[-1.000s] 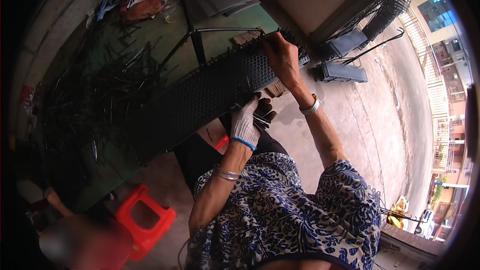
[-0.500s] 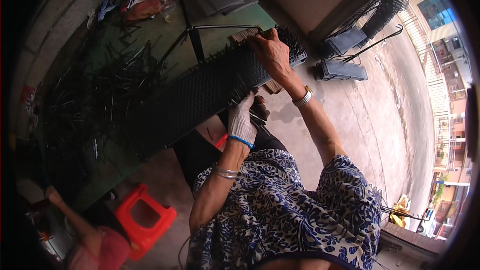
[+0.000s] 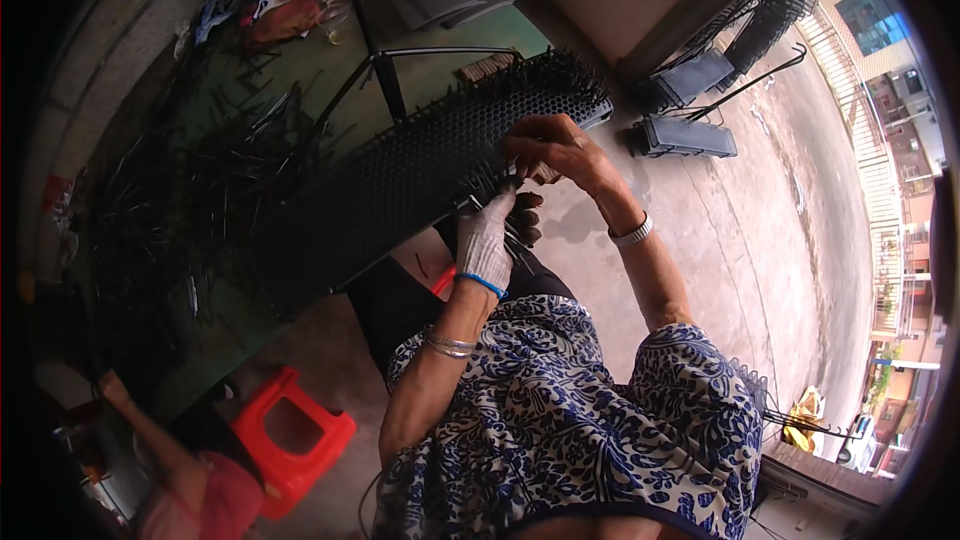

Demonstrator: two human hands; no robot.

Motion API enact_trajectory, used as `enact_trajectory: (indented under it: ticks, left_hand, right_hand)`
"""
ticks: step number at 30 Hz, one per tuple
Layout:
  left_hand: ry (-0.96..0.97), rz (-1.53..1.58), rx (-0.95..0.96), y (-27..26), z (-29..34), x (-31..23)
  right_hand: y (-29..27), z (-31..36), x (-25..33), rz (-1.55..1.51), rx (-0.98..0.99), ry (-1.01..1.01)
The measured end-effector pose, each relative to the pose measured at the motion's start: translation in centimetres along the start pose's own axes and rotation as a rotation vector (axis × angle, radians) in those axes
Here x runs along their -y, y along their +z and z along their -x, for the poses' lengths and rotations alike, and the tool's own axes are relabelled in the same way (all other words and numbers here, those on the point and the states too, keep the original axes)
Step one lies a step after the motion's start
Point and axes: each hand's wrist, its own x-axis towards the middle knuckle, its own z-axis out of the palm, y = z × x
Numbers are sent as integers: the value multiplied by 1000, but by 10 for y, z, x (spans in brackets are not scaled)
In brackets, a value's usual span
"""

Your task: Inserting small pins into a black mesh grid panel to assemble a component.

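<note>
A long black board full of small holes [image 3: 400,175] lies slantwise in front of me. Short black strips [image 3: 570,75] stand up thickly along its far edge and right end. At the board's near edge, my left hand [image 3: 487,240], in a white glove with dark fingertips, is closed around a bundle of thin black strips [image 3: 482,186]. My bare right hand [image 3: 565,152] is just beyond the left fingertips, above the board's near edge. Its fingers are bent and pinched together; what they hold, if anything, is too small to make out.
Loose black strips [image 3: 230,155] are heaped on the green table [image 3: 215,350] at left. A black metal frame [image 3: 385,65] stands behind the board. A red stool [image 3: 330,437] and another person's arm [image 3: 160,435] are at lower left. Black racks [image 3: 690,135] stand on the floor at right.
My right hand has moved from the strips at the board's far right end back toward me, down to my left fingertips. My left hand stays nearly in place with its bundle.
</note>
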Motion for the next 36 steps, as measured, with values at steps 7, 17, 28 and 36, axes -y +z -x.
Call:
enact_trajectory:
  ticks: [7, 17, 28, 36]
  left_hand:
    - [5, -9, -7, -3, -3, 1]
    - [-126, 63, 11, -15, -24, 7]
    - [-129, 89, 80, -14, -17, 0]
    - [-119, 65, 69, -13, -13, -2]
  right_hand:
    - [-1, 4, 3, -121, 36, -91]
    - [11, -42, -1, 356, -800, -567]
    - [15, -64, -8, 350, -785, -630]
    - [9, -63, -14, 319, -690, -587]
